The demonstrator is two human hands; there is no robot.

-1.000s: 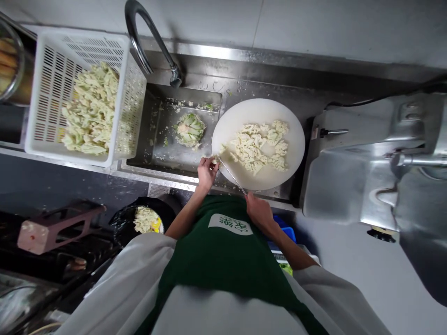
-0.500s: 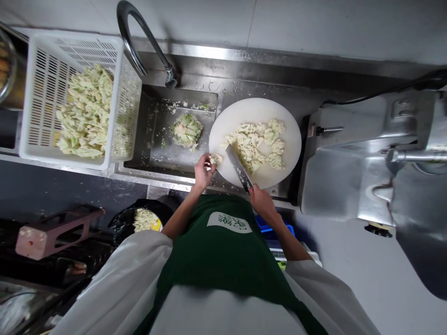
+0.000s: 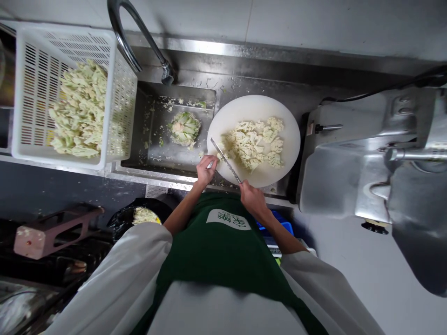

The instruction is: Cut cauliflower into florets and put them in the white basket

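Observation:
My right hand (image 3: 252,197) is wrapped round the handle of a kitchen knife (image 3: 226,160), whose blade stands on edge over the left side of a round white cutting board (image 3: 289,160). My left hand (image 3: 206,170) is closed at the board's left rim, pinching a small cauliflower piece (image 3: 209,164) mostly hidden by the fingers. Cut cauliflower florets (image 3: 248,145) lie spread over the middle and right of the board, to the right of the blade. In the sink, left of the board, rests a cauliflower head (image 3: 185,128) with its green leaf stubs showing.
A white plastic basket (image 3: 120,107) with a heap of florets stands at the left, beside the curved faucet (image 3: 148,35). The steel sink (image 3: 157,153) holds scattered crumbs. On the right sits a metal slicing machine (image 3: 331,181). A black-lined bin (image 3: 120,218) with scraps is below.
The knife has moved left and turned from lying flatter to standing on edge. My left hand has shifted slightly, and its cauliflower piece shows less. The whole view has shifted a little.

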